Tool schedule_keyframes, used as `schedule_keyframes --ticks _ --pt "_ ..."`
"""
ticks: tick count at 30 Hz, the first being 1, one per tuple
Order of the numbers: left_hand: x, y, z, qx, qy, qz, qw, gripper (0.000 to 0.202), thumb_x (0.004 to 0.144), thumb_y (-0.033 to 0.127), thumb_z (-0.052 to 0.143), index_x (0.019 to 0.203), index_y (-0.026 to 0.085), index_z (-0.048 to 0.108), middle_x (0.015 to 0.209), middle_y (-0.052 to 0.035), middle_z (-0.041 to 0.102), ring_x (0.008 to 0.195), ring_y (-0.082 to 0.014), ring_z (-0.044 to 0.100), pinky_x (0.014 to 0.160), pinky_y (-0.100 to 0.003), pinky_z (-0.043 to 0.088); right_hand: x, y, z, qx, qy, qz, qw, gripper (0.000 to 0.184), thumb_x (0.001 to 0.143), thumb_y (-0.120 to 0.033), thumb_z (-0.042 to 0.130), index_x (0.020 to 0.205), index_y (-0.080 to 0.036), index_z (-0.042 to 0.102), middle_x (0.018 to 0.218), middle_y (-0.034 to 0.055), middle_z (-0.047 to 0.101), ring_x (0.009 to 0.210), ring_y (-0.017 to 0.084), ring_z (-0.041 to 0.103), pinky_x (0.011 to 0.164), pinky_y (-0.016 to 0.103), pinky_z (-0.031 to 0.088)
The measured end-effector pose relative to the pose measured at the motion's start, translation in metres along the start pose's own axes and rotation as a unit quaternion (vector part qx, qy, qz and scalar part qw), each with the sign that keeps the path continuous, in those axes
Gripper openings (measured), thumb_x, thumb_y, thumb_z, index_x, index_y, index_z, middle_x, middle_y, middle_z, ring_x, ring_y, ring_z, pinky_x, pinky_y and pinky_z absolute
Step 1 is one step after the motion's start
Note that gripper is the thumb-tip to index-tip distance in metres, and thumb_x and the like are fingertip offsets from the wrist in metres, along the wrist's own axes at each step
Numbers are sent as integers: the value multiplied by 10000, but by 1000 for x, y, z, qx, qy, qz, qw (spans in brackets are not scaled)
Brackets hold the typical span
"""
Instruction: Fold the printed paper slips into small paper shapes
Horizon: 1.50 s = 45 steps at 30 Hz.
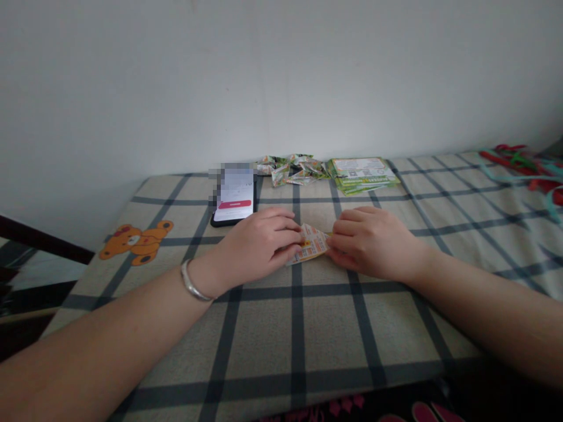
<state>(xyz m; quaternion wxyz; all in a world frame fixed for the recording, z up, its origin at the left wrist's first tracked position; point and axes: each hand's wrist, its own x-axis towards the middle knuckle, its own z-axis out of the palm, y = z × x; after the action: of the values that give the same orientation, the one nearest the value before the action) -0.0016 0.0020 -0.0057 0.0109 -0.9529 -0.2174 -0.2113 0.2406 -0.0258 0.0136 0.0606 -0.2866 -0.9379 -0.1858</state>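
Between my hands a small piece of folded printed paper [312,243], white with orange and yellow print, lies on the checked cloth. It comes to a point on its right side. My left hand [268,243], with a silver bangle at the wrist, presses its closed fingers on the paper's left part. My right hand [369,243] pinches the pointed right end between thumb and fingers. The fingertips of both hands cover parts of the paper. Beyond them lie several folded paper pieces [292,170] and a stack of green printed leaflets [363,173].
A phone [235,196] with a lit screen lies beyond my left hand. The checked tablecloth [259,346] has a bear picture [137,241] at the left. Red and teal straps [519,164] lie at the far right. A white wall [281,76] stands behind the table.
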Motion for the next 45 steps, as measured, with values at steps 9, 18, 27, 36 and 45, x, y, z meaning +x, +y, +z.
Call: schedule_keyframes --ticks 9,18,27,36,45 --pt "-3 6 0 19 -43 -3 999 292 865 379 616 1034 149 676 1203 -104 667 1192 -260 569 1043 -444 459 -2 -1 3 15 10 24 1000 250 915 -272 474 735 -186 624 694 20 614 652 159 512 578 325 257" --pt "2 12 -2 57 -14 -29 998 200 895 296 561 867 146 691 921 -77 702 1034 -250 608 932 -428 502 1 -1 4 37 4 57 998 229 889 -265 489 718 -185 620 695 20 600 606 143 491 565 315 246" --pt "4 11 0 63 -17 -40 997 196 891 319 599 893 145 689 931 -75 694 1020 -249 608 908 -408 512 7 -3 8 90 11 89 992 312 939 -361 466 802 -165 667 739 37 629 679 153 541 590 306 278" --pt "5 8 4 44 20 -50 998 139 883 261 610 842 152 686 875 -73 681 953 -238 623 847 -385 530 9 -1 14 77 19 78 994 292 952 -321 463 793 -166 652 743 34 631 673 145 532 599 299 280" --pt "5 7 8 -6 20 -69 997 126 890 239 596 843 145 666 857 -66 658 975 -241 613 906 -414 513 11 -1 17 82 20 97 992 271 943 -328 472 829 -175 665 741 27 630 667 147 539 583 300 268"
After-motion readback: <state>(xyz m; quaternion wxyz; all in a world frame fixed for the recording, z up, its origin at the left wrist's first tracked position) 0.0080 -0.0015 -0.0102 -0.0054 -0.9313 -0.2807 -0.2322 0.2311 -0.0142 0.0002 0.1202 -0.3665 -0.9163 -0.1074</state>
